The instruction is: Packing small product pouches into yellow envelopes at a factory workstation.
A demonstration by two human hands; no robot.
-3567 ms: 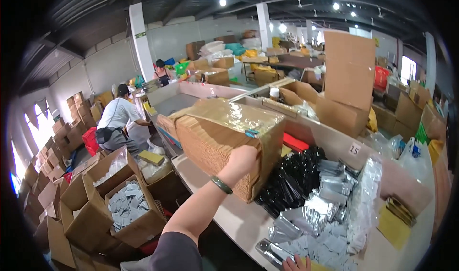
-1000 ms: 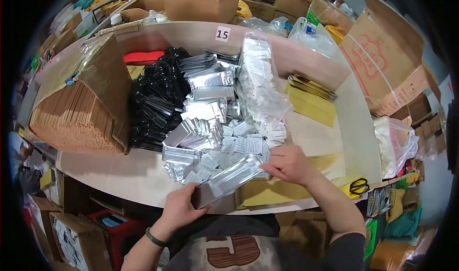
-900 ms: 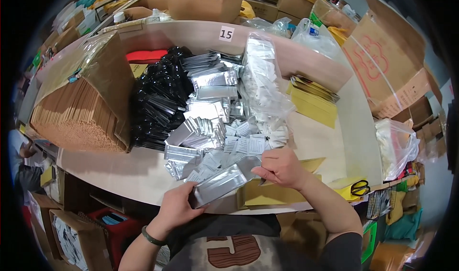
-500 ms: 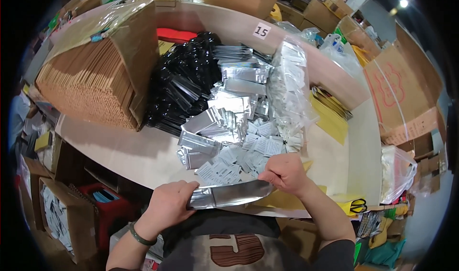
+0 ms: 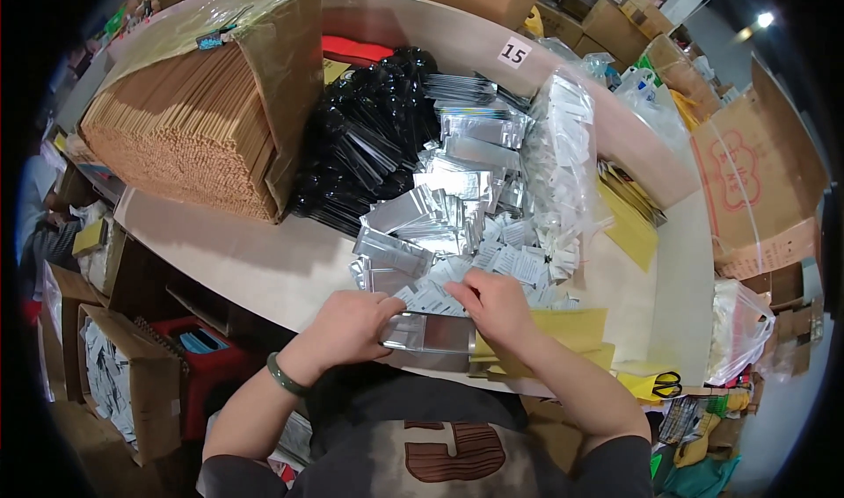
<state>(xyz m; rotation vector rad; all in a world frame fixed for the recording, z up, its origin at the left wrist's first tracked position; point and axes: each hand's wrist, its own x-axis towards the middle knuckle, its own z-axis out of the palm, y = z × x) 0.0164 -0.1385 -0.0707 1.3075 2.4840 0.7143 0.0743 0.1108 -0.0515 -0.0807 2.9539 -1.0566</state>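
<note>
Low at the front edge of the table, my two hands are on a long silver foil packet [image 5: 431,333] with a clear-looking section. My left hand [image 5: 345,329] is closed on its left end, thumb along the top edge. My right hand [image 5: 499,309] is curled at the packet's right end, partly covering it. Yellow envelopes [image 5: 563,329] lie beneath and beside my right wrist. Just beyond my hands are small white printed slips [image 5: 510,261] and a loose heap of silver foil packets [image 5: 440,217].
A carton of tightly stacked brown sheets [image 5: 176,133] stands at the left. Black glossy packets [image 5: 365,129] heap beside it. A clear bag of white items [image 5: 561,138] lies behind. Black-handled scissors [image 5: 665,384] rest at the right front. A raised panel [image 5: 457,28] borders the back.
My hands have come closer together and the right hand has moved left and slightly up. The foil packet, stretched out and bowed before, now shows a shorter length. The whole view has shifted slightly.
</note>
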